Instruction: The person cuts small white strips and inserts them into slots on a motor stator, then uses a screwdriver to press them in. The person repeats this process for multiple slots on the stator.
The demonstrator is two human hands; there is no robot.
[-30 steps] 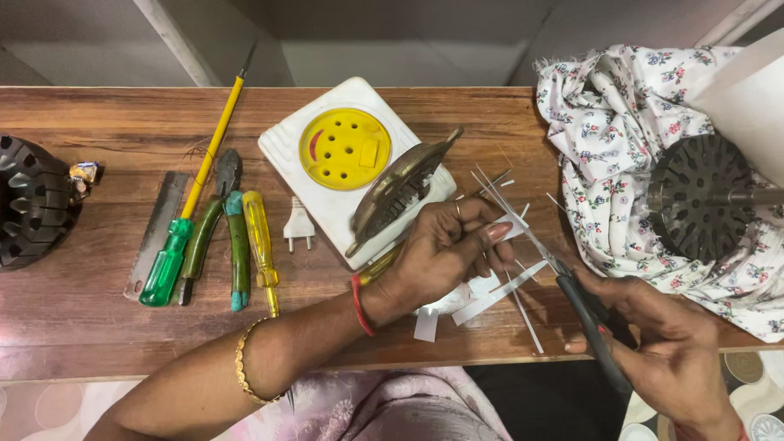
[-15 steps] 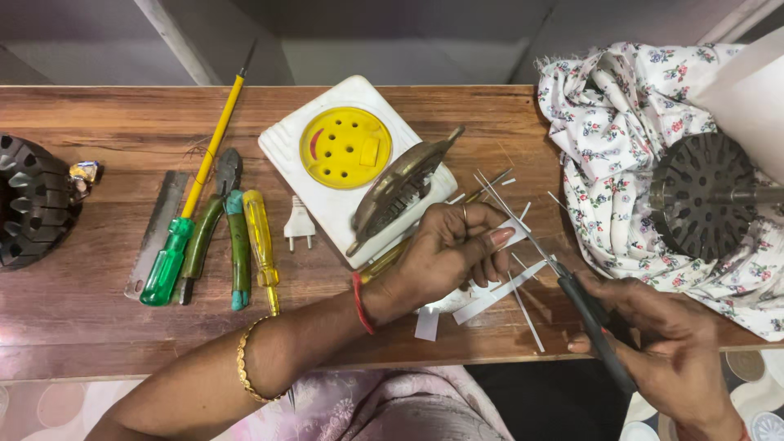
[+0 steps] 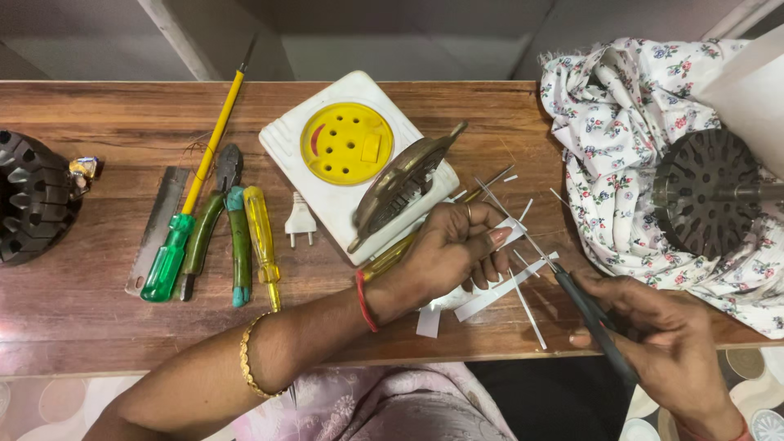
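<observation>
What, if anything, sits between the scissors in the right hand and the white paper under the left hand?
Nothing visible does. The right hand holds the dark-handled scissors, whose thin blades already reach the white paper strips that the left hand presses on the wooden table. Only loose cut slivers lie around them.

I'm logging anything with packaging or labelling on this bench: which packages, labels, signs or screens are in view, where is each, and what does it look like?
No signs or screens show.
Small wrapper: far left of the wooden table, beside the dark ribbed motor part; crumpled, shiny, gold and blue.
White strips: under the left hand, near the right hand; narrow, plain white, too small to tell if labels.
</observation>
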